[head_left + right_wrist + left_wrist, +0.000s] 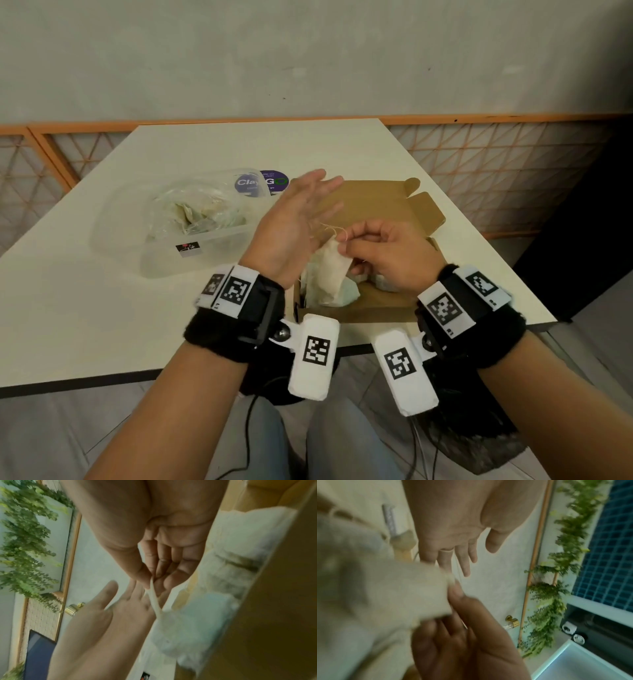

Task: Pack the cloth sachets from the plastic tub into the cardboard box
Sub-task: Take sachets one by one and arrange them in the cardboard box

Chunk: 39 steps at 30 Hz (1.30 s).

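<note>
Right hand (387,253) pinches a sachet (334,265) by its drawstring at frame centre, hanging over the box (383,305). Left hand (294,226) is flat, fingers spread, holding nothing. More sachets remain in the tub (178,222), centre left on the desk (85,308). Advice: lower it beside those already packed, tuck the string inside.

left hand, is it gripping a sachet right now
No, the left hand is held up with straight, spread fingers and grips nothing, while the right hand pinches the cloth sachet over the cardboard box.
</note>
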Tool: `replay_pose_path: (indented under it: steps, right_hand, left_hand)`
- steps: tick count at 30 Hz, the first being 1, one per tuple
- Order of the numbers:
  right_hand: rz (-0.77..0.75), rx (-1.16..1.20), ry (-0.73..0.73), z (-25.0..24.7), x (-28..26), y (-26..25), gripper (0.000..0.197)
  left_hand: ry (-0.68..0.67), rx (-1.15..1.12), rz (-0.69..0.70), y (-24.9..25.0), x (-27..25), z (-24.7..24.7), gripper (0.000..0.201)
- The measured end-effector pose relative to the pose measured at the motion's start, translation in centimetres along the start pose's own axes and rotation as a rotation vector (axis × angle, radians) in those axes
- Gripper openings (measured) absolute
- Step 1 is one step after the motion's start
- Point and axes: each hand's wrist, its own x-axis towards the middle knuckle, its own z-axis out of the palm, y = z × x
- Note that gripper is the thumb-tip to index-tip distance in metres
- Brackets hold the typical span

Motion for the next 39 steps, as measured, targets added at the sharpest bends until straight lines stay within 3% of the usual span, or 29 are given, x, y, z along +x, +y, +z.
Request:
replay_pose_path:
  steps: [6,9,12,15,22,25,28,33,36,39]
  right_hand:
    - [-0.059,-0.039,0.058,-2.0,-0.1,-0.2,0.017]
    - [-0.083,-0.019,0.043,-2.1,0.0,-0.6,0.017]
    - [-0.116,0.045,0.003,-2.0,0.1,-1.4,0.017]
    - [-0.145,0.061,-0.025,-2.2,0.1,-2.4,0.017]
    - [-0.111,-0.252,0.048,-3.4,-0.1,-2.4,0.010]
    - [-0.081,-0.454,0.084,-4.7,0.1,-2.3,0.005]
    - [-0.017,-0.719,0.055,-6.0,0.4,-2.7,0.012]
    - [0.130,-0.733,-0.158,-6.5,0.0,-3.6,0.006]
    - [0.170,-0.802,-0.081,-6.5,0.4,-2.3,0.007]
    - [0.222,-0.816,0.008,-6.6,0.8,-0.7,0.014]
  left_hand:
    - [0.174,0.227,0.144,2.7,0.7,-2.9,0.020]
    - [0.213,0.508,0.239,3.1,0.5,-2.8,0.016]
    - [0.057,0.703,0.110,2.4,-0.3,-1.9,0.013]
    - [-0.093,0.686,-0.087,1.4,-1.2,-1.0,0.011]
    - [-0.061,0.695,-0.036,-0.5,-1.0,-0.2,0.008]
    - [-0.093,0.865,-0.059,-1.3,-1.3,-0.1,0.023]
    - [-0.175,1.026,-0.116,-1.7,-1.9,0.2,0.032]
    - [-0.280,1.256,-0.161,-1.9,-2.0,1.0,0.040]
    - [-0.333,1.356,-0.183,-1.8,-2.1,1.3,0.037]
    - [-0.386,1.380,-0.164,-1.8,-2.2,1.3,0.021]
